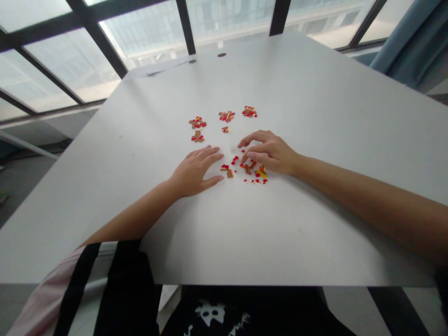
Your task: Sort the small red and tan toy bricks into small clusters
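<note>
On the white table (224, 233) my left hand (194, 171) lies flat with its fingers apart, holding nothing. Just off its fingertips are a few brown and red pieces (229, 173), which look like small toy building bricks. My right hand (269, 151) hovers over a loose spread of red, brown, yellow and white pieces (261, 174), partly covering them. Its fingers are bent and spread, the tips near the small red pieces (235, 160). Whether a fingertip touches a piece cannot be made out. Nothing shows gripped in that hand.
Farther back lie several small heaps: a left heap (198, 122), a brown one below it (198, 136), a middle heap (227, 116), a tiny one (226, 129) and a right heap (249, 111). Windows stand behind the table; a blue curtain (411, 44) hangs at the right.
</note>
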Tool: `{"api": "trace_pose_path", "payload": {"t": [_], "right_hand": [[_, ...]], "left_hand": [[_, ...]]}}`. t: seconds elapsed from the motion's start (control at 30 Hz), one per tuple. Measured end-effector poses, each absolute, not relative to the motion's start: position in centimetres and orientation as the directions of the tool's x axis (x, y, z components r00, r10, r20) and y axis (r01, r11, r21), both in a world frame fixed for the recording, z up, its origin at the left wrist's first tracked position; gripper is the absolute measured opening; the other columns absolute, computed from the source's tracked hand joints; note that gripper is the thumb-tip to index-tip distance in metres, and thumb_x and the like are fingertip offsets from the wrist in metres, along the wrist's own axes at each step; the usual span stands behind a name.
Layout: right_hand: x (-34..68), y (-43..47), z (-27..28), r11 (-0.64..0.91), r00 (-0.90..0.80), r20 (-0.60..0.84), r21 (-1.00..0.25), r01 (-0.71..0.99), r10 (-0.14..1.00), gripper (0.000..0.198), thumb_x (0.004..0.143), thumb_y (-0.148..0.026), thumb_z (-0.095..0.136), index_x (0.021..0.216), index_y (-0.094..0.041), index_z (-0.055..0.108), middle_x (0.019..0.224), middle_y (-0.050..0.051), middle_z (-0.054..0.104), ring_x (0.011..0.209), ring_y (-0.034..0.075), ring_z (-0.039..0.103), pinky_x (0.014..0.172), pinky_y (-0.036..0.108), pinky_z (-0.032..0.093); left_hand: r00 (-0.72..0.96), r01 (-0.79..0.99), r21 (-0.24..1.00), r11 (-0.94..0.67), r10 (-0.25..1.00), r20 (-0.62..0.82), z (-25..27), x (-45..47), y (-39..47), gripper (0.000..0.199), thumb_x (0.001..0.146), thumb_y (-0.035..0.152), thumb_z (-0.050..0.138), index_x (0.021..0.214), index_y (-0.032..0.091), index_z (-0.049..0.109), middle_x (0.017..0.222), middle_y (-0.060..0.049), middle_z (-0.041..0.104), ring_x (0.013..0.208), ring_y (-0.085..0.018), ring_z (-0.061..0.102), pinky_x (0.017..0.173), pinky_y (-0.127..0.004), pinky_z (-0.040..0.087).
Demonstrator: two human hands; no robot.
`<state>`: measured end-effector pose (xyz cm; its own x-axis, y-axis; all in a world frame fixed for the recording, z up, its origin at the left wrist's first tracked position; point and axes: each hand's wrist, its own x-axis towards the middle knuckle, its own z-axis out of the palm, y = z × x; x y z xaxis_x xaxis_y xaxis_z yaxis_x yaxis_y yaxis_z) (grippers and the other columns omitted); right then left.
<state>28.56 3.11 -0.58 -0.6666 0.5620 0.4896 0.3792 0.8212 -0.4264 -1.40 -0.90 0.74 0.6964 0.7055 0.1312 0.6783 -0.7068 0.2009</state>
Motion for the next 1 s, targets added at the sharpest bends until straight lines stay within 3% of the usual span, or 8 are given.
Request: {"api": "trace_pose_path", "payload": {"t": [0.17, 0.53, 0.77, 1.0], "right_hand": [[28.4, 3.1, -0.7, 0.807, -0.635, 0.499, -0.397, 0.437, 0.590, 0.060, 0.108, -0.062, 0.037, 0.092, -0.031, 0.086, 0.121, 0.008, 0.079, 0.107, 0.026, 0.070, 0.105, 0.054, 0.044], [28.0, 2.6, -0.2, 0.791, -0.614, 0.503, -0.453, 0.412, 0.608, 0.082, 0.104, -0.080, 0.024, 0.084, -0.032, 0.087, 0.119, 0.007, 0.080, 0.104, 0.024, 0.073, 0.111, 0.055, 0.042], [27.7, 3.4, -1.1, 0.688, -0.479, 0.507, -0.399, 0.606, 0.717, 0.097, 0.099, -0.085, 0.007, 0.096, -0.031, 0.088, 0.120, 0.009, 0.080, 0.110, 0.028, 0.070, 0.108, 0.055, 0.044], [27.1, 5.6, -1.6, 0.606, -0.428, 0.445, -0.425, 0.672, 0.787, 0.104, 0.095, -0.089, 0.003, 0.111, -0.030, 0.087, 0.132, 0.015, 0.076, 0.127, 0.037, 0.065, 0.112, 0.061, 0.043]], "left_hand": [[0.693, 0.682, 0.202, -0.703, 0.709, 0.131, 0.7, -1.4, -0.8, 0.062, 0.103, 0.053, 0.056, 0.153, 0.017, 0.054, 0.167, -0.019, 0.050, 0.159, -0.037, 0.042, 0.129, -0.059, 0.036], [0.685, 0.691, 0.174, -0.701, 0.713, 0.149, 0.5, -1.5, -0.6, 0.061, 0.103, 0.054, 0.054, 0.152, 0.016, 0.055, 0.166, -0.018, 0.051, 0.157, -0.036, 0.044, 0.128, -0.057, 0.036], [0.692, 0.682, 0.180, -0.709, 0.705, 0.154, 0.6, -1.4, -0.5, 0.062, 0.103, 0.053, 0.053, 0.151, 0.015, 0.056, 0.165, -0.020, 0.051, 0.157, -0.037, 0.045, 0.128, -0.057, 0.037], [0.688, 0.678, 0.195, -0.708, 0.705, 0.169, 0.5, -1.5, -0.6, 0.060, 0.103, 0.052, 0.055, 0.151, 0.016, 0.056, 0.165, -0.020, 0.052, 0.156, -0.037, 0.045, 0.127, -0.059, 0.038]]}}
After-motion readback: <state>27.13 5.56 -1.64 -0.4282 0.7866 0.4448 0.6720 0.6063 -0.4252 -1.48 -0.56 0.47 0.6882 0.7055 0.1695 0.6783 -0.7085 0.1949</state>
